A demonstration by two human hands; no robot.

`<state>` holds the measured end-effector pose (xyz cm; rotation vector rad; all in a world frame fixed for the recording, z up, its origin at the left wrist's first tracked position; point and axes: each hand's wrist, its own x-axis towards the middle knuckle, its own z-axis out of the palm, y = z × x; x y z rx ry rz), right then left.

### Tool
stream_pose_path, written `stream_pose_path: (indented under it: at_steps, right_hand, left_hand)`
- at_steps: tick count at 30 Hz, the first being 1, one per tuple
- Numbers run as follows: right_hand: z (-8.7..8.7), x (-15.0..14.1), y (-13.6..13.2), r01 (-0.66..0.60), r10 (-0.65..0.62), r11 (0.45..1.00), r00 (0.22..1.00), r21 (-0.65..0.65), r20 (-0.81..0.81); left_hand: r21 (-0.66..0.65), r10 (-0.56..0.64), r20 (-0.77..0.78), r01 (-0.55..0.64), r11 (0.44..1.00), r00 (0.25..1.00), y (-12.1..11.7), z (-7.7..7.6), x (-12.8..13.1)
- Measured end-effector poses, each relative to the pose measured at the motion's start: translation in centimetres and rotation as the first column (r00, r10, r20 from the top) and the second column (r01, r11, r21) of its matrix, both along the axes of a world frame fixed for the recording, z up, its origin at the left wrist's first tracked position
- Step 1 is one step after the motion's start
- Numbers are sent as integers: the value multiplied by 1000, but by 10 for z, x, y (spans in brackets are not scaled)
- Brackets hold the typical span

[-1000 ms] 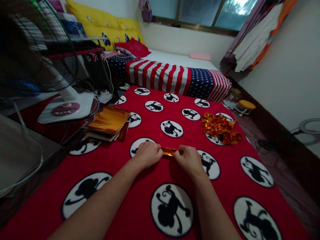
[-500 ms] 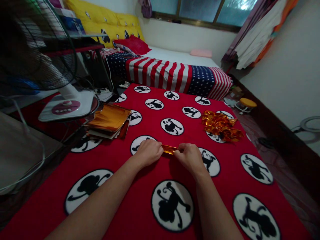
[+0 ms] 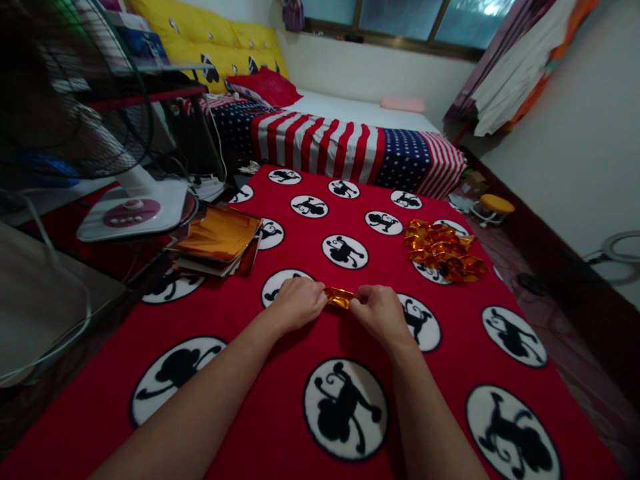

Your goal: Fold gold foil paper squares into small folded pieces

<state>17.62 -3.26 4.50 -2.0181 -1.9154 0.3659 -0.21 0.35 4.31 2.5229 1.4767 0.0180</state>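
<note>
Head view: the person's left forearm [image 3: 200, 393] and right forearm [image 3: 427, 400] reach in from the bottom edge over a red cloth [image 3: 250, 423] printed with black monkeys in white discs. Where they meet, near the middle of the cloth, the left hand [image 3: 299, 302] and right hand [image 3: 383, 313] face each other, and a small strip of shiny gold foil [image 3: 339, 298] spans the gap between them. Each hand has its fingers curled in and pinched on one end of the strip, with the thumbs toward the middle; the foil's middle part shows creased and glinting, while its ends are hidden by the fingers. Whether the strip touches the cloth cannot be told. Beyond the hands, to the right, a pile of crumpled-looking gold foil pieces [image 3: 443, 250] rests on the cloth; to the left lies an uneven stack of flat gold sheets [image 3: 217, 233], just beside the white base of a fan [image 3: 167, 203]. Past the cloth's right far corner is a stool with a yellow-orange seat [image 3: 497, 203]. Farthest off, a bed with a stars-and-stripes cover [image 3: 320, 147] carries a red pillow [image 3: 273, 89], below a window [image 3: 400, 27].
</note>
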Motion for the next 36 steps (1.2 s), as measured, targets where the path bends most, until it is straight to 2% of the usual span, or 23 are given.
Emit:
stream_pose_path:
  at_steps: [11, 19, 29, 36]
  right_hand:
    - [-4, 2, 2, -15, 13, 1000, 993, -10, -121]
    - [-12, 6, 3, -31, 18, 999, 962, -41, -271]
    - [-16, 6, 2, -38, 16, 998, 931, -54, -366]
    - [-15, 7, 4, -32, 3, 996, 947, -85, -322]
  left_hand:
    - [-3, -3, -17, 3, 1000, 1000, 0, 1, 1]
    - [7, -17, -27, 17, 1000, 1000, 0, 0, 2]
    - [20, -15, -35, 16, 1000, 999, 1, 1, 2]
    - [15, -9, -38, 10, 1000, 999, 1, -1, 2]
